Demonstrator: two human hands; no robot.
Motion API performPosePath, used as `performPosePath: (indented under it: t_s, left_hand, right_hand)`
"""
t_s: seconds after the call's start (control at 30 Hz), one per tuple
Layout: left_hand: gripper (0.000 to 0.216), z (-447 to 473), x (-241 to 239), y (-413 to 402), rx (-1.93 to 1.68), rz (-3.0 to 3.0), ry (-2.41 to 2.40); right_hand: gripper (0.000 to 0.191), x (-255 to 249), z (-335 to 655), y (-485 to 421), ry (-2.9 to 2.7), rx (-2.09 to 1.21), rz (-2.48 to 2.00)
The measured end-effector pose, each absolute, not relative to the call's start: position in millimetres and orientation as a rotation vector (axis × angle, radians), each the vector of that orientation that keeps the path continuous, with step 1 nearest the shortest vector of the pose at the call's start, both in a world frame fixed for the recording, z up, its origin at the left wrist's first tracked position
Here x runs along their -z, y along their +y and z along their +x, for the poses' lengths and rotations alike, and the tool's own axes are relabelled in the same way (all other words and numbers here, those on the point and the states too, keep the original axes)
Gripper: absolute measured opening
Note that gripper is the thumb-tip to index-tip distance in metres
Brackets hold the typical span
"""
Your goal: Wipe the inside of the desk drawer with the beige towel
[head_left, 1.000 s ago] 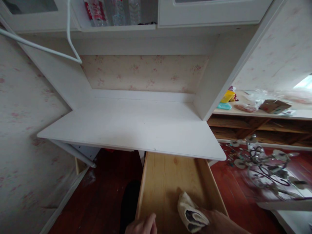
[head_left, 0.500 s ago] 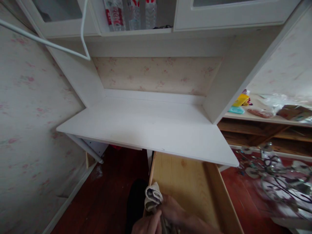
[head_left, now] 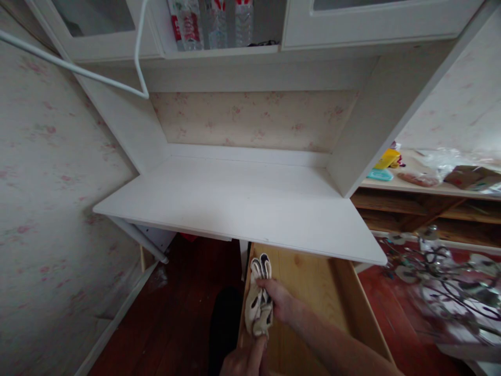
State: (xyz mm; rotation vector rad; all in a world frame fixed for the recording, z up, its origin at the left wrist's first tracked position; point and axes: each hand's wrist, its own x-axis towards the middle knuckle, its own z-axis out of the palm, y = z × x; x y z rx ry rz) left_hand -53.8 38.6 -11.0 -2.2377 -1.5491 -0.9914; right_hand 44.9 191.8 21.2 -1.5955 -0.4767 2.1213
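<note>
A folded cream cloth with dark patches (head_left: 255, 308) is held upright over the left side of the pulled-out wooden drawer (head_left: 309, 282). My right hand (head_left: 281, 302) is closed on the cloth's right edge, thumb across its upper part. Below, my left hand (head_left: 246, 360) pinches the cloth's lower end between its fingers, partly cut off by the frame's bottom edge. The layers of the folded cloth show at its top end. The drawer's visible floor is bare wood.
A white desk (head_left: 235, 198) stands above the drawer, with bottles (head_left: 245, 23) on the shelf over it. A white bent rod (head_left: 97, 81) crosses the upper left. To the right, a chandelier-like metal fixture (head_left: 450, 277) lies on the floor near a low shelf (head_left: 391, 201).
The cloth has come up and away from me and looks longer. My right hand has moved up along it, while my left hand has shifted slightly down and right.
</note>
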Motion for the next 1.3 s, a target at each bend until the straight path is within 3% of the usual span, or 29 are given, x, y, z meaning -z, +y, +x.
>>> performPosePath:
  t_s: [0.13, 0.23, 0.57, 0.7, 0.77, 0.87, 0.97, 1.17, 1.3]
  left_hand:
    - [0.029, -51.1, 15.5, 40.1, 0.948, -2.247, -1.612]
    - [0.026, -48.7, 12.7, 41.8, 0.939, -2.242, -1.668]
    - [0.03, -47.6, 11.8, 39.2, 0.89, -2.349, -1.684]
    - [0.029, -47.4, 11.6, 40.1, 0.895, -2.351, -1.661]
    - [0.029, -47.5, 11.5, 40.6, 0.894, -2.348, -1.649]
    - [0.028, -47.6, 11.8, 40.6, 0.899, -2.34, -1.639]
    - [0.028, -47.0, 10.9, 41.0, 0.903, -2.318, -1.638]
    - [0.026, -45.7, 5.8, 44.3, 0.896, -2.3, -1.637]
    - [0.027, -45.8, 6.0, 44.4, 0.882, -2.311, -1.687]
  right_hand:
    - [0.007, -20.2, 42.6, 245.9, -0.585, -1.929, -1.549]
    - [0.014, -17.2, 39.4, 265.4, -0.688, -1.834, -1.537]
    - [0.012, -20.2, 89.0, 208.7, -1.328, -1.618, -1.537]
    - [0.041, -34.9, 117.8, 191.2, -2.241, -1.069, -0.95]
    - [0.047, -31.7, 129.6, 196.3, -2.598, -0.76, -0.596]
    - [0.038, -10.9, 140.5, 221.6, -2.848, -0.463, -0.35]
    - [0.029, 14.2, 138.6, 255.8, -2.932, -0.293, -0.386]
    - [0.023, 27.2, 103.3, 291.8, -3.042, -0.159, -0.339]
    - [0.021, 29.5, 103.2, 293.0, -3.077, -0.086, -0.534]
